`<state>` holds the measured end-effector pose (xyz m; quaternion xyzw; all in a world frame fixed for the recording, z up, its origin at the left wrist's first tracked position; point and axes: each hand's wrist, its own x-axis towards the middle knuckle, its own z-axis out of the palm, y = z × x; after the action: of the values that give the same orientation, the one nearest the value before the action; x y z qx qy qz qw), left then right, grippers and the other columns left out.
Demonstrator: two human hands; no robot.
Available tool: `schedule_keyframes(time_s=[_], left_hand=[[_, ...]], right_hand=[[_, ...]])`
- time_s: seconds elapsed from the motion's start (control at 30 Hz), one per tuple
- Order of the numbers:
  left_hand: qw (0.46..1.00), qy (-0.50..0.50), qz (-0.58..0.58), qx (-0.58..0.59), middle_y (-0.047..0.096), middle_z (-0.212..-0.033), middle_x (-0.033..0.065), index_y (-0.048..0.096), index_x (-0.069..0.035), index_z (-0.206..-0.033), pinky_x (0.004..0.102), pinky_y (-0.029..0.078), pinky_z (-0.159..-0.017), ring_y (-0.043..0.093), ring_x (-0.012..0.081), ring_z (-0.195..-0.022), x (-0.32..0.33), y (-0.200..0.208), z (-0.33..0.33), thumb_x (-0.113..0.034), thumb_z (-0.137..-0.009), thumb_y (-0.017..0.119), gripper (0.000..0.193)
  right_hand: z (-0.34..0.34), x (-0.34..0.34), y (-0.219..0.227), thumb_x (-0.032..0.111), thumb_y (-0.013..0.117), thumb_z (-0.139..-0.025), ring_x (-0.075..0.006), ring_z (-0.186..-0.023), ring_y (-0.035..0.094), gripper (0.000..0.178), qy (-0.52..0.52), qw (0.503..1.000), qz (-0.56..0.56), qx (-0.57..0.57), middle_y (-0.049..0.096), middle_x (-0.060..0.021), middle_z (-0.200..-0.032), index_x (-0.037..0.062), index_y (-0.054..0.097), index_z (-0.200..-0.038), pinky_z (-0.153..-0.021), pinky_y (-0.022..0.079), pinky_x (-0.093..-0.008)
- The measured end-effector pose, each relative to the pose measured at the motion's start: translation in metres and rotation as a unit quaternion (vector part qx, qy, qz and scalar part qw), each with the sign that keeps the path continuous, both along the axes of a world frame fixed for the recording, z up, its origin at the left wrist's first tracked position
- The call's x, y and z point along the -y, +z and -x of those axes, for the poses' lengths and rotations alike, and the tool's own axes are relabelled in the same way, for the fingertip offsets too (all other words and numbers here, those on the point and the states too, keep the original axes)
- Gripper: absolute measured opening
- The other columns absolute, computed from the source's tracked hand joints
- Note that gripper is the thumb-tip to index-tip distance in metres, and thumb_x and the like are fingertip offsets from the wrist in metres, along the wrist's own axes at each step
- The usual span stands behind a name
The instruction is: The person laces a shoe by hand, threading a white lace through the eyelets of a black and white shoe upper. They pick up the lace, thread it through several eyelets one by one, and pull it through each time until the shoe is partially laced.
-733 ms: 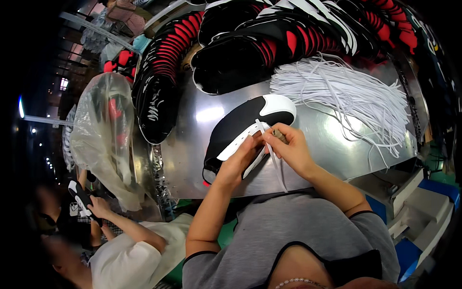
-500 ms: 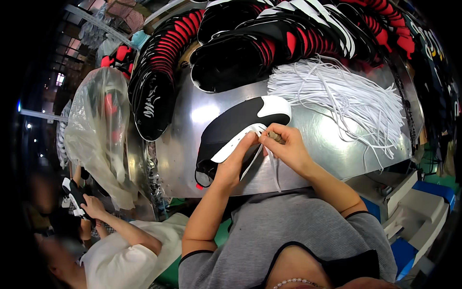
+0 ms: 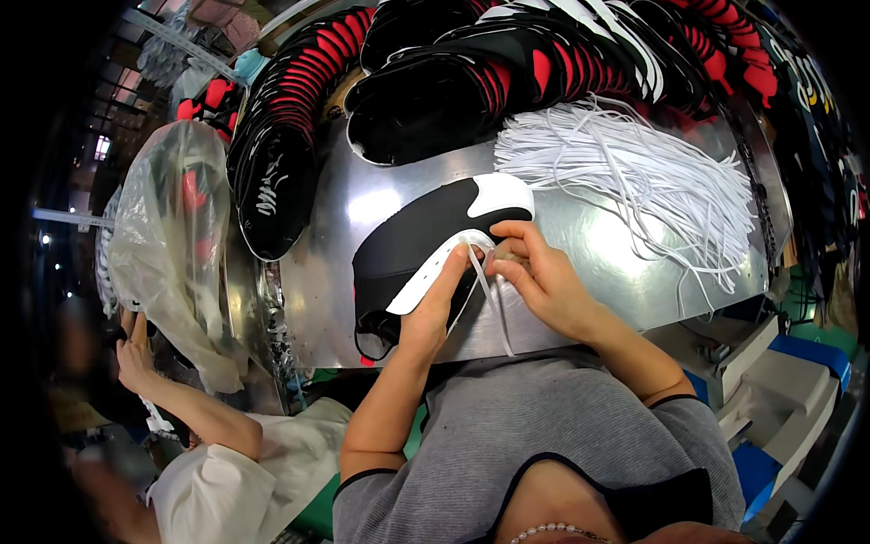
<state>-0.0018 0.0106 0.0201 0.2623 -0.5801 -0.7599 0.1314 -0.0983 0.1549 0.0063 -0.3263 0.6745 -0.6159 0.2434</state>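
On the metal table lies a black shoe upper (image 3: pixel 408 227) with a white toe patch and a white eyelet strip (image 3: pixel 426 279). My left hand (image 3: pixel 429 313) grips the upper along its near edge, the thumb on the eyelet strip. At the strip's front end, my right hand (image 3: pixel 541 281) is closed, its fingertips pinching beside the eyelets. A white shoelace (image 3: pixel 497 317) runs from there, its ends hanging toward the table's front edge. The pinched part is mostly hidden by the fingers.
Beyond the upper lies a big bundle of white laces (image 3: pixel 625 172). Curved stacks of black-and-red shoe uppers (image 3: pixel 426 113) line the back and far left (image 3: pixel 276 172). A plastic bag (image 3: pixel 172 236) stands left of the metal table (image 3: pixel 317 317). A co-worker's hand (image 3: pixel 136 363) is at lower left.
My right fingers have shifted and opened out somewhat; the small brownish tool seen in them earlier no longer shows. The co-worker's hand has moved, and the upper it held is no longer visible there.
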Motion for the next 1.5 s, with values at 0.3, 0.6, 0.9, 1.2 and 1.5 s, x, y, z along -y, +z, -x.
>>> schedule_keyframes(time_s=[0.3, 0.6, 0.9, 1.2, 1.5], left_hand=[[1.000, -0.003, -0.004, 0.002, 0.070, -0.107, 0.0070, 0.069, 0.001, -0.112, 0.0252, 0.050, -0.088, 0.064, 0.0128, -0.099, 0.003, -0.010, 0.000, -0.016, -0.099, 0.061, 0.023], [0.881, -0.065, 0.468, -0.014, 0.070, -0.109, 0.0102, 0.068, 0.002, -0.113, 0.0277, 0.052, -0.086, 0.067, 0.0176, -0.098, 0.006, -0.009, -0.003, -0.012, -0.097, 0.062, 0.022], [0.925, -0.054, 0.376, 0.020, 0.070, -0.113, 0.0114, 0.065, 0.002, -0.118, 0.0289, 0.052, -0.089, 0.067, 0.0196, -0.103, 0.013, -0.044, -0.018, -0.016, -0.096, 0.063, 0.029], [0.989, -0.054, 0.116, 0.075, 0.072, -0.102, 0.0076, 0.069, 0.003, -0.109, 0.0272, 0.052, -0.082, 0.067, 0.0153, -0.091, 0.020, -0.021, -0.009, -0.024, -0.093, 0.069, 0.030], [0.919, -0.190, 0.344, 0.024, 0.069, -0.111, 0.0204, 0.058, 0.008, -0.122, 0.0384, 0.051, -0.088, 0.069, 0.0314, -0.099, 0.054, -0.038, -0.026, -0.036, -0.092, 0.068, 0.054]], right_hand=[[0.008, 0.000, 0.006, 0.006, 0.053, -0.100, -0.0169, -0.088, 0.069, 0.013, 0.017, 1.000, -0.014, 0.001, 0.067, -0.0117, -0.095, -0.0021, 0.054, -0.111, -0.076, 0.053, -0.0269], [0.015, 0.008, 0.000, 0.007, 0.056, -0.097, -0.0235, -0.079, 0.070, 0.015, 0.009, 0.996, -0.085, -0.040, 0.068, -0.0142, -0.085, -0.0012, 0.050, -0.109, -0.069, 0.053, -0.0317], [0.016, 0.030, -0.007, 0.013, 0.060, -0.094, -0.0308, -0.069, 0.066, 0.021, 0.034, 0.967, -0.157, -0.200, 0.067, -0.0127, -0.080, 0.0025, 0.050, -0.109, -0.060, 0.049, -0.0404], [0.060, -0.008, -0.025, 0.021, 0.082, -0.077, -0.0119, -0.088, 0.061, 0.052, -0.052, 0.998, -0.041, 0.022, 0.068, -0.0087, -0.104, 0.0021, 0.059, -0.120, -0.077, 0.048, -0.0234], [0.062, 0.029, -0.025, 0.015, 0.077, -0.083, -0.0072, -0.074, 0.056, 0.035, -0.122, 0.961, -0.043, 0.246, 0.060, 0.0003, -0.089, 0.0046, 0.058, -0.111, -0.066, 0.045, -0.0202]])
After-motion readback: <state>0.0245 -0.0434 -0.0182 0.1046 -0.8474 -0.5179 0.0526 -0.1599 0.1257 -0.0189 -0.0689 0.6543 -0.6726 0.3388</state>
